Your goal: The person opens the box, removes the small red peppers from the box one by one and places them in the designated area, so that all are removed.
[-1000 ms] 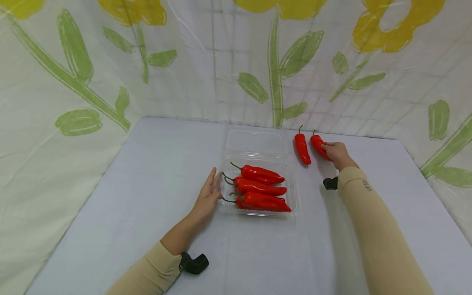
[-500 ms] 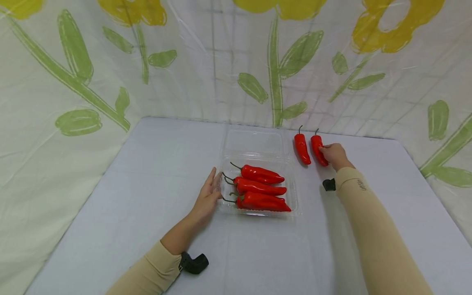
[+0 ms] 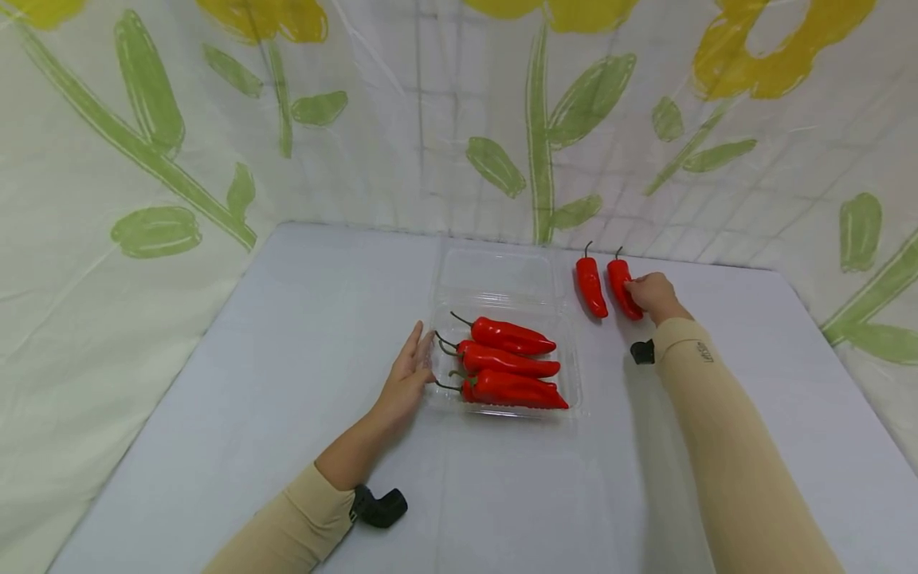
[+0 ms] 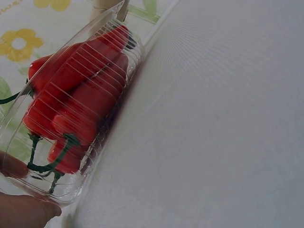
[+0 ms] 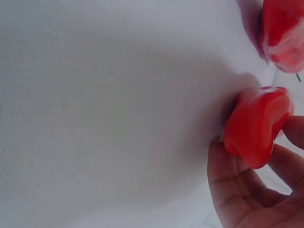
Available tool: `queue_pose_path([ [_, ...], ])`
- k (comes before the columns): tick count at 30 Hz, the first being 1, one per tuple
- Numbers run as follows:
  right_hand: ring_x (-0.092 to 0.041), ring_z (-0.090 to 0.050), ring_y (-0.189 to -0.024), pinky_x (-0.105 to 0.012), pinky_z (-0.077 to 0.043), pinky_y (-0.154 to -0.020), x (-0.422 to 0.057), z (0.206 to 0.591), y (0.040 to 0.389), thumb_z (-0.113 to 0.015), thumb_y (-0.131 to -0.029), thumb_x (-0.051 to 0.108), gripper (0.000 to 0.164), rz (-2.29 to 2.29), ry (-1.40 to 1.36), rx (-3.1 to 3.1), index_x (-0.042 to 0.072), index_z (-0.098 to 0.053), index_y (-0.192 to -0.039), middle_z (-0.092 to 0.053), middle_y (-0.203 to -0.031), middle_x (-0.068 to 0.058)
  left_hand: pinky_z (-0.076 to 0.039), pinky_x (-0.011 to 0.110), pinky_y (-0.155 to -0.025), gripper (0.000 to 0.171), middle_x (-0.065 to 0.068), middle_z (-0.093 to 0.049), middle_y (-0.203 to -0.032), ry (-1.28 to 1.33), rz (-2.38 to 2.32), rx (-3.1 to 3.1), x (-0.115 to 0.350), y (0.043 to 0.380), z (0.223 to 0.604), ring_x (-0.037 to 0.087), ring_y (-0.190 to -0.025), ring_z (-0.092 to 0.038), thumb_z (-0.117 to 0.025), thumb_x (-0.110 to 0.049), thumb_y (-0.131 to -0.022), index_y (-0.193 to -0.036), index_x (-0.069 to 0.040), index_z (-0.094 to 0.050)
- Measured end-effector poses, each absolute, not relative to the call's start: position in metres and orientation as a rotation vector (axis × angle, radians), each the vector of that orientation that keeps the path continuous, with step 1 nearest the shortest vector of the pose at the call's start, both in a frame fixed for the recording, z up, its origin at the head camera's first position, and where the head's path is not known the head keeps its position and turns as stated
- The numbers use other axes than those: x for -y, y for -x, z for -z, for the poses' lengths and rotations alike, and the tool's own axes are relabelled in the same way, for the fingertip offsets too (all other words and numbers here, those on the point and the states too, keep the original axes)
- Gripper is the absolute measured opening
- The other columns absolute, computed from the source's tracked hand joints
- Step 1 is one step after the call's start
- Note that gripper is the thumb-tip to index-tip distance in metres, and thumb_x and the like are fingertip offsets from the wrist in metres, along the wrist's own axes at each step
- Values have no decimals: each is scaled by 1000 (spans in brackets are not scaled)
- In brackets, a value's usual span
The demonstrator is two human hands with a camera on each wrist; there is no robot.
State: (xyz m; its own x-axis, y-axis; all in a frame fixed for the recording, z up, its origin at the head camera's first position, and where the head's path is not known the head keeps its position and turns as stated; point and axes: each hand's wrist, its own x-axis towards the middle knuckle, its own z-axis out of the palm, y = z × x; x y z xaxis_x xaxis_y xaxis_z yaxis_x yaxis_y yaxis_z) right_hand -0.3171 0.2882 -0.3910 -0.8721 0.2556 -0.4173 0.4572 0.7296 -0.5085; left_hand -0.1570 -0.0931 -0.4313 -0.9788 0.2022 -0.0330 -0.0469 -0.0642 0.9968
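My left hand [image 3: 402, 383] rests against the left end of a clear plastic clamshell box [image 3: 576, 375], fingers extended along its wall. Several long red peppers [image 3: 509, 364] lie in the box, green stems pointing left. The left wrist view shows the thumb [image 4: 28, 211] at the end of the box, with peppers [image 4: 90, 99] visible through the ribbed wall. At the back right, my right hand [image 3: 654, 293] pinches a red pepper [image 3: 618, 277] between thumb and fingers, its stem pointing to the back. Fingers curl around its tip [image 5: 256, 133] in the right wrist view.
Another red pepper [image 3: 590, 288] lies just left of the held one, roughly parallel to it. The box's clear lid [image 3: 496, 273] is folded back flat behind it. A white-covered table [image 3: 323, 303] meets a flower-printed curtain [image 3: 387, 159] along the back edge.
My right hand has turned its pepper from slanted to nearly in line with the neighbouring pepper, shifting its tip toward me. The left hand stays at the box. The head view has shifted slightly.
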Motion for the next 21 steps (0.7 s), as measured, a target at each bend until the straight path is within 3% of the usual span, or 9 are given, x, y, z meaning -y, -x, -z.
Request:
queue_pose_path([
  [5,-29,-46,-101,-39,-46,-88,-286,389,318,-36,-96,25,51,859,-585,-2625,-10,-40,-134,-49,-117,-21,-11,47,-115,78,19,-11,-156,-170,-2159,-2027,92,158,431,29,-145,-5,-28,13,-80,-150,-5,1],
  [9,-31,-45,-102,-42,-45,-92,-285,387,316,-37,-96,28,53,854,-603,-2625,-10,-40,-134,-48,-113,-21,-11,46,-115,77,19,-10,-156,-174,-2168,-2015,91,157,430,29,-145,-4,-28,13,-80,-150,-4,1],
  [13,-35,-41,-112,-47,-40,-102,-285,384,313,-35,-95,28,56,880,-605,-2604,-10,-32,-137,-44,-124,-24,-11,46,-115,78,20,-10,-156,-182,-2169,-2010,90,157,429,30,-145,-4,-28,14,-79,-149,-4,2],
  [21,-41,-32,-129,-52,-33,-107,-283,377,312,-39,-94,26,63,944,-512,-2645,-8,-20,-144,-30,-145,-29,-12,48,-115,79,21,-10,-155,-186,-2162,-2026,91,158,430,32,-145,-5,-28,14,-79,-149,-4,2],
])
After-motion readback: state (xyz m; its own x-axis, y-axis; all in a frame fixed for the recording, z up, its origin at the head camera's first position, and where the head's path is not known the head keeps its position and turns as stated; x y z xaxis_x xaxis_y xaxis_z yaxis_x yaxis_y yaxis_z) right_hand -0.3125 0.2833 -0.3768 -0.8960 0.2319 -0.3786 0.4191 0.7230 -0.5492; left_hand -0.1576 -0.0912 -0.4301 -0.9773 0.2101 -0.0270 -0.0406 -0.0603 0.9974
